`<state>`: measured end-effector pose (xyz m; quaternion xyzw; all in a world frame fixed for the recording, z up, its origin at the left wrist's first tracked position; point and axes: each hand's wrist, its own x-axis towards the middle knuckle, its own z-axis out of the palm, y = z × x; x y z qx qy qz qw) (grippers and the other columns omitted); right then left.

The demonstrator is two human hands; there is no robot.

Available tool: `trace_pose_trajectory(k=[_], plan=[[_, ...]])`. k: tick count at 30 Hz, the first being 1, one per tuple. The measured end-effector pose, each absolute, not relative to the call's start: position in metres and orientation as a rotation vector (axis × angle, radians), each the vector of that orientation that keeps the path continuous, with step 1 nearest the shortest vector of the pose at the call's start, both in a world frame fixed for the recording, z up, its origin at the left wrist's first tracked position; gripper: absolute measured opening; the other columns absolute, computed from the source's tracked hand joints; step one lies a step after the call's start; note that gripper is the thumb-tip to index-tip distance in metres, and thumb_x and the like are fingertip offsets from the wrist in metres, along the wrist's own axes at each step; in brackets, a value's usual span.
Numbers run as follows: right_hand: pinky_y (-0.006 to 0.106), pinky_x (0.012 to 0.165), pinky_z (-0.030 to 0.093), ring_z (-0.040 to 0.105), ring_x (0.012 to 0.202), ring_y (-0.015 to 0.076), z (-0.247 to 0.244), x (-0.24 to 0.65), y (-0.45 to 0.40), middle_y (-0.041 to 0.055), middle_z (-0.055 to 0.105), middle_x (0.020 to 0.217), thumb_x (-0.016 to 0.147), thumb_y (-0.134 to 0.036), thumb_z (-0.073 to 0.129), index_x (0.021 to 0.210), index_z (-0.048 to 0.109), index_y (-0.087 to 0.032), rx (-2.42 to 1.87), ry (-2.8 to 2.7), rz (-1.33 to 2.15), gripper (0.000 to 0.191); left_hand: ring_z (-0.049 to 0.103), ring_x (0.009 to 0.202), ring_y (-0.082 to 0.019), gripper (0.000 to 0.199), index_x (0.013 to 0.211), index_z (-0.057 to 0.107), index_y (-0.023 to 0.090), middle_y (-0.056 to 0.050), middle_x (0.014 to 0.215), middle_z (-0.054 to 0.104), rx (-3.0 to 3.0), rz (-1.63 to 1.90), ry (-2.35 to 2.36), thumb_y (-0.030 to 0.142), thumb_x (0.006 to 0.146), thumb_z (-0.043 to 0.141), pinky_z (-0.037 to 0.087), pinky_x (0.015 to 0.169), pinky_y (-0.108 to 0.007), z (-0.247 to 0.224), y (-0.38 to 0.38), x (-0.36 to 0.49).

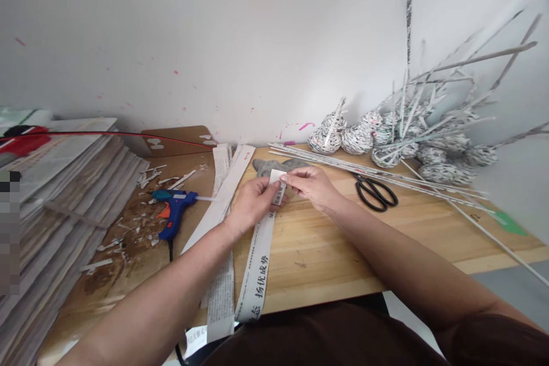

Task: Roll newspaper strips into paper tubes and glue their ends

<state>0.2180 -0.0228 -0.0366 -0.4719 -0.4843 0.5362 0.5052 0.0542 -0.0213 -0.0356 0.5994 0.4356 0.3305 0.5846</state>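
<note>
A long newspaper strip with printed characters runs from my hands down over the table's front edge. My left hand is closed on it near its top end, thumb uppermost. With thumb and fingertips, my right hand pinches the same strip's upper end, close beside the left. Behind my hands lies a grey item, partly hidden, whose kind I cannot make out. More loose paper strips lie to the left, passing beneath my left forearm.
A blue glue gun lies among paper scraps at left, beside a tall newspaper stack. Black-handled scissors rest right of my hands. Thin rolled paper sticks cross the table before several woven paper gourd shapes along the wall.
</note>
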Motion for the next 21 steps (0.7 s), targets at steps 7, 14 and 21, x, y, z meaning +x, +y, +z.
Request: trace_pose_trajectory(k=[7, 14, 21], plan=[[0.022, 0.043, 0.022, 0.036, 0.048, 0.0061, -0.030, 0.222, -0.024, -0.0029, 0.051, 0.057, 0.060, -0.046, 0.080, 0.069, 0.066, -0.014, -1.191, -1.194, 1.299, 0.036, 0.070, 0.078, -0.023, 0.041, 0.096, 0.069, 0.016, -0.008, 0.081, 0.073, 1.402, 0.737, 1.027, 0.053, 0.080, 0.061, 0.058, 0.067, -0.034, -0.035, -0.023, 0.054], [0.021, 0.044, 0.021, 0.037, 0.049, 0.0060, -0.026, 0.231, -0.023, -0.0034, 0.048, 0.055, 0.069, -0.041, 0.074, 0.078, 0.069, -0.012, -1.117, -1.317, 1.464, 0.031, 0.070, 0.079, -0.024, 0.040, 0.094, 0.069, 0.014, -0.010, 0.082, 0.073, 1.362, 0.730, 1.026, 0.051, 0.079, 0.063, 0.058, 0.067, -0.034, -0.031, -0.022, 0.054], [0.019, 0.043, 0.025, 0.044, 0.058, 0.0089, -0.029, 0.230, -0.024, 0.0005, 0.053, 0.064, 0.066, -0.043, 0.075, 0.077, 0.068, -0.013, -1.125, -1.265, 1.482, 0.032, 0.069, 0.077, -0.023, 0.041, 0.095, 0.068, 0.015, -0.009, 0.080, 0.073, 1.370, 0.736, 1.017, 0.052, 0.079, 0.062, 0.057, 0.066, -0.034, -0.032, -0.022, 0.054]])
